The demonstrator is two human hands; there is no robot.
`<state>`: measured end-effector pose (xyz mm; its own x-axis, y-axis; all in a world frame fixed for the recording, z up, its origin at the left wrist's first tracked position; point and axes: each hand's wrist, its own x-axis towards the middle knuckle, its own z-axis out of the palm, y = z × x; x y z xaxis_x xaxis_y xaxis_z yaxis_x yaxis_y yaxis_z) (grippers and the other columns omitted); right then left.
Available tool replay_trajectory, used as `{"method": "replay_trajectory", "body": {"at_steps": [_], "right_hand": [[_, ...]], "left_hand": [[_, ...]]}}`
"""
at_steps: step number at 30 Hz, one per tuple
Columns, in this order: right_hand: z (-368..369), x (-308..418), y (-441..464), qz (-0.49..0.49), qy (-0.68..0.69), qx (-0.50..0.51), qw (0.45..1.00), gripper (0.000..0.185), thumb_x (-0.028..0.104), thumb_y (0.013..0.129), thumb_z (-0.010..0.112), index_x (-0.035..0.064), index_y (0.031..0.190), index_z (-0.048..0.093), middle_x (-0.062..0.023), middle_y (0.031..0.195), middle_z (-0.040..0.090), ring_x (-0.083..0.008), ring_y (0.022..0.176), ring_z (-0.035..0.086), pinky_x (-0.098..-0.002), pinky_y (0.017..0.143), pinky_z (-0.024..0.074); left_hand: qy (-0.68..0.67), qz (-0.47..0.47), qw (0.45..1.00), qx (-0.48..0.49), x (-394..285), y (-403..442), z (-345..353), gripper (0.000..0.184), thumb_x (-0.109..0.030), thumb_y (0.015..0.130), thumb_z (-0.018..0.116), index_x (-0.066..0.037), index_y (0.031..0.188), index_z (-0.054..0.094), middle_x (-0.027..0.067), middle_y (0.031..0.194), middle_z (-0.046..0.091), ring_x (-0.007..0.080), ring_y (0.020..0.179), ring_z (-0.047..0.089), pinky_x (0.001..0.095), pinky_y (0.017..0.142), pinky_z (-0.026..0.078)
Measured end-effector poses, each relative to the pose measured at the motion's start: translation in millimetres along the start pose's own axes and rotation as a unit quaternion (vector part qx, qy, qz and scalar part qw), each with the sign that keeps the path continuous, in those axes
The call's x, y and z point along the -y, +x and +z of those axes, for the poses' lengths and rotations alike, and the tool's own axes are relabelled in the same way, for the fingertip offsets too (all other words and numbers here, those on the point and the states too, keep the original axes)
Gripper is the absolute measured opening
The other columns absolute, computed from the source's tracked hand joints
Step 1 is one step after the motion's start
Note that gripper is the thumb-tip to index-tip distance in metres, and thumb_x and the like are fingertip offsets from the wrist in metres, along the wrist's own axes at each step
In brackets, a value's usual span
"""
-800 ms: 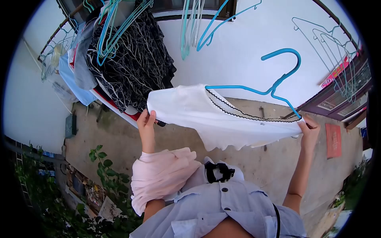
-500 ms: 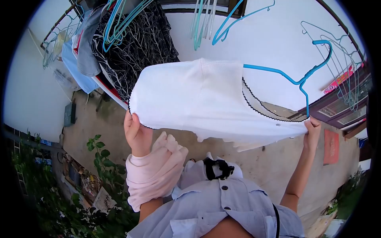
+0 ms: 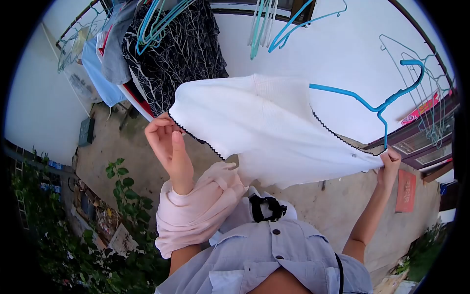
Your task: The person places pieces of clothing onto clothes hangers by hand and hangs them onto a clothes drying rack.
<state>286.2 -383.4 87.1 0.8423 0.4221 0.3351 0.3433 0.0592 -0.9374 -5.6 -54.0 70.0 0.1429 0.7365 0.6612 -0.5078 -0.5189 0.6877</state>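
Observation:
A white knit top (image 3: 274, 132) with black scalloped trim is stretched out in front of me, one end of a blue hanger (image 3: 342, 92) inside it. The hanger's hook and other arm stick out of the neck opening. My right hand (image 3: 390, 161) is closed on the top's right edge, close to the hanger's lower end. At the trimmed left edge, my left hand (image 3: 169, 147) has its thumb raised apart from its bent fingers, whose tips are by the trim. A pale pink garment (image 3: 196, 220) is bunched around my left forearm.
Several clothes, including a black patterned garment (image 3: 171, 54), hang at the upper left. Blue-green hangers (image 3: 159, 29) hang in front of them; wire hangers (image 3: 431, 98) are at the far right. Leafy plants (image 3: 129, 196) grow at the lower left. A red mat (image 3: 405, 191) lies on the concrete floor.
My left hand has loosened its pinch on the trimmed edge and shifted up and left, its thumb now apart. The top's left end has turned and sagged. My right hand keeps its hold.

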Motion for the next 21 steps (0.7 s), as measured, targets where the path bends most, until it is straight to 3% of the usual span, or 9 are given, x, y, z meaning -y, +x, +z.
{"method": "replay_trajectory", "body": {"at_steps": [1, 4, 7, 11, 15, 17, 19, 20, 21], "right_hand": [[1.3, 2.5, -1.6, -0.017, -0.033, 0.018, 0.999, 0.010, 0.002, 0.062, 0.054, -0.0055, 0.067, 0.058, 0.0018, 0.059, 0.045, -0.0053, 0.054, 0.037, -0.0207, 0.050, 0.0268], [10.8, 6.9, -5.7, -0.031, -0.097, 0.051, 0.993, 0.009, 0.000, 0.058, 0.056, -0.0050, 0.066, 0.058, 0.0006, 0.057, 0.045, -0.0062, 0.052, 0.036, -0.0214, 0.048, 0.0258], [22.7, 6.9, -9.5, -0.034, -0.132, 0.061, 0.989, 0.009, -0.002, 0.056, 0.058, -0.0051, 0.065, 0.058, -0.0001, 0.057, 0.044, -0.0064, 0.051, 0.036, -0.0210, 0.046, 0.0244], [30.0, 14.9, -8.4, -0.002, -0.135, 0.077, 0.988, 0.009, -0.001, 0.057, 0.059, -0.0052, 0.065, 0.058, 0.0002, 0.055, 0.043, -0.0061, 0.052, 0.036, -0.0211, 0.046, 0.0242], [17.4, 22.7, 1.7, 0.012, -0.115, 0.081, 0.990, 0.010, 0.004, 0.059, 0.059, -0.0048, 0.061, 0.055, 0.0007, 0.054, 0.042, -0.0051, 0.052, 0.035, -0.0205, 0.047, 0.0233], [2.4, 15.8, 8.4, 0.007, -0.104, 0.095, 0.990, 0.014, 0.009, 0.062, 0.059, -0.0036, 0.059, 0.054, 0.0017, 0.054, 0.041, -0.0043, 0.052, 0.034, -0.0202, 0.047, 0.0225], [-1.8, 26.1, 10.0, 0.042, -0.050, 0.075, 0.995, 0.014, 0.010, 0.063, 0.059, -0.0026, 0.059, 0.054, 0.0022, 0.055, 0.042, -0.0037, 0.052, 0.035, -0.0200, 0.047, 0.0231], [-8.7, 27.6, 10.0, 0.057, -0.044, 0.080, 0.994, 0.013, 0.010, 0.064, 0.058, -0.0023, 0.061, 0.055, 0.0022, 0.056, 0.044, -0.0037, 0.052, 0.036, -0.0196, 0.048, 0.0252], [-12.2, 28.6, 9.7, 0.056, -0.047, 0.078, 0.994, 0.013, 0.010, 0.064, 0.058, -0.0023, 0.061, 0.055, 0.0022, 0.056, 0.044, -0.0037, 0.052, 0.036, -0.0196, 0.048, 0.0252]], "left_hand": [[-0.002, 0.002, 1.000, 0.000, -1.4, 0.3, 1.8, 0.035, -0.015, 0.081, 0.048, 0.001, 0.110, 0.038, 0.0122, 0.109, 0.046, 0.0189, 0.096, 0.045, 0.0293, 0.079, 0.036], [0.372, 0.219, 0.894, 0.122, -22.3, 9.3, 17.0, 0.035, -0.014, 0.072, 0.056, -0.002, 0.103, 0.048, 0.0098, 0.098, 0.051, 0.0231, 0.091, 0.045, 0.0297, 0.077, 0.030], [0.382, 0.217, 0.849, 0.293, -22.5, 17.4, 40.7, 0.031, -0.017, 0.067, 0.060, -0.005, 0.095, 0.055, 0.0057, 0.090, 0.056, 0.0218, 0.086, 0.050, 0.0308, 0.076, 0.030], [0.334, 0.124, 0.853, 0.381, -13.1, 18.1, 45.8, 0.029, -0.019, 0.069, 0.057, -0.002, 0.093, 0.057, 0.0086, 0.088, 0.057, 0.0238, 0.087, 0.050, 0.0320, 0.079, 0.031], [0.240, 0.125, 0.903, 0.333, -20.8, 26.9, 47.0, 0.023, -0.017, 0.078, 0.050, 0.001, 0.092, 0.055, 0.0122, 0.085, 0.058, 0.0223, 0.078, 0.054, 0.0323, 0.074, 0.035], [-0.073, -0.042, 0.978, 0.192, -40.7, 26.4, 48.5, 0.032, -0.019, 0.089, 0.033, 0.007, 0.098, 0.048, 0.0176, 0.087, 0.058, 0.0212, 0.076, 0.056, 0.0274, 0.071, 0.039], [-0.331, -0.068, 0.910, 0.239, -44.6, 29.8, 33.5, 0.039, -0.020, 0.091, 0.020, 0.011, 0.107, 0.037, 0.0219, 0.088, 0.056, 0.0214, 0.073, 0.058, 0.0204, 0.068, 0.042], [-0.403, -0.053, 0.840, 0.359, -46.8, 42.1, 25.4, 0.033, -0.005, 0.088, 0.024, 0.007, 0.119, 0.025, 0.0230, 0.115, 0.042, 0.0200, 0.091, 0.053, 0.0255, 0.080, 0.041], [-0.406, -0.052, 0.839, 0.358, -54.9, 39.1, 30.8, 0.033, -0.005, 0.088, 0.024, 0.007, 0.119, 0.025, 0.0230, 0.115, 0.042, 0.0200, 0.091, 0.053, 0.0255, 0.080, 0.041]]}}
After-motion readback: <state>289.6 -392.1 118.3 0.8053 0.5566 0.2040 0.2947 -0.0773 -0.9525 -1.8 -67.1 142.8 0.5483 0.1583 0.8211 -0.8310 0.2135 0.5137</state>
